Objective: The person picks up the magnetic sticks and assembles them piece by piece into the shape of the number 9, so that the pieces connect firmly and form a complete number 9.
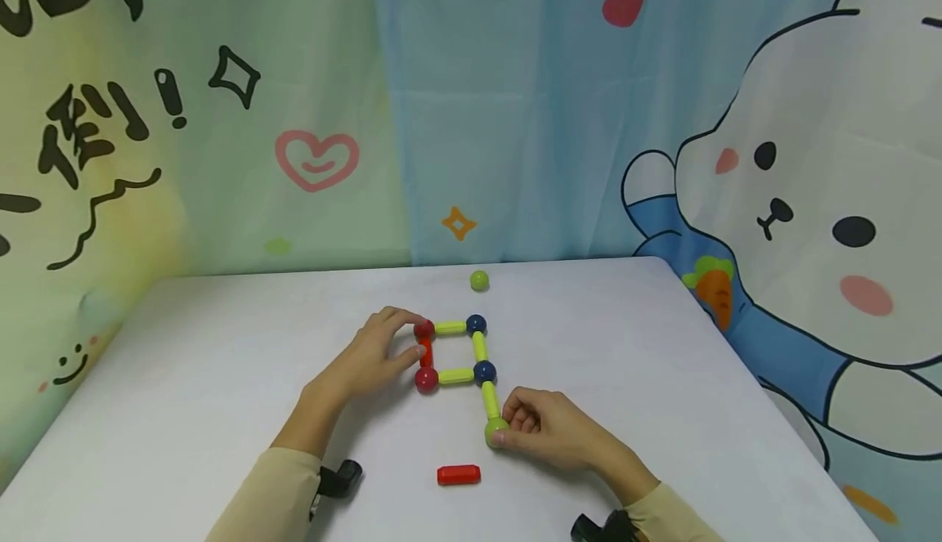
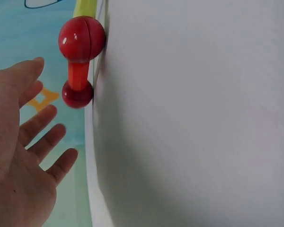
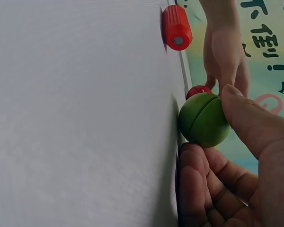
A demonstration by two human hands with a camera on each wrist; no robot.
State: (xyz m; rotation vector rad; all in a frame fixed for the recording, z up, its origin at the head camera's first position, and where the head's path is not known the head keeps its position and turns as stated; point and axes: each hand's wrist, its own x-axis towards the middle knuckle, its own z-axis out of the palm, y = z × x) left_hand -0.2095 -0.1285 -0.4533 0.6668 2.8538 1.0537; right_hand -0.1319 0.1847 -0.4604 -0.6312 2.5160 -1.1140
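Note:
A square of rods and balls lies on the white table, with red balls point(image 1: 426, 379) and a red rod point(image 1: 426, 352) on its left side. Navy balls point(image 1: 484, 372) mark its right corners, joined by yellow-green rods point(image 1: 456, 376). Another such rod point(image 1: 490, 400) runs from the near navy corner to a green ball point(image 1: 496, 430). My right hand point(image 1: 552, 429) pinches this green ball point(image 3: 204, 120) between thumb and fingers. With fingers loosely extended, my left hand point(image 1: 374, 354) is beside the square's red side; index fingertip and thumb overlap the far red ball and rod in the head view.
A loose red rod point(image 1: 459, 475) lies on the near part of the white table point(image 1: 243, 362). Beyond the square, a second green ball point(image 1: 479, 280) sits near the table's far edge. A printed curtain point(image 1: 508, 117) hangs behind.

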